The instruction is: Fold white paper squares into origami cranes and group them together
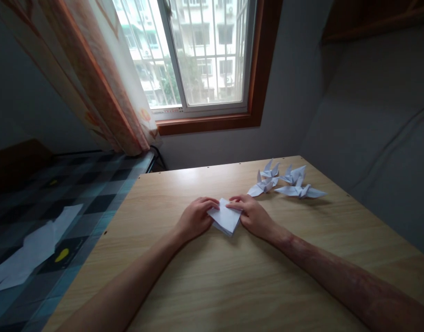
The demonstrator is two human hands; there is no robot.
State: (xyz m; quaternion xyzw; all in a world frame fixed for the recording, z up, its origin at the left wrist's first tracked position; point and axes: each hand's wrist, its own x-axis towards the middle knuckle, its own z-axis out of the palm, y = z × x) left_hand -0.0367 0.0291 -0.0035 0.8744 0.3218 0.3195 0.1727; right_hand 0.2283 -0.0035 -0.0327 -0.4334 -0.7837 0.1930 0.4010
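A folded white paper square (226,217), in several layers, is held just over the wooden table with one corner pointing towards me. My left hand (199,214) grips its left corner, fingers on top and the thumb hidden. On the opposite side my right hand (252,213) pinches the right corner, its fingertips resting on the upper face. Beyond my right hand stand several folded white paper cranes, among them a near one (301,191) with wings spread and another (262,185) close to my knuckles.
The wooden table (184,276) reaches towards the wall below a barred window (212,55). To the left, a bed with a checked cover (104,191) carries loose white paper pieces (39,249). A patterned curtain (104,92) hangs over it. A shelf (378,30) juts out at upper right.
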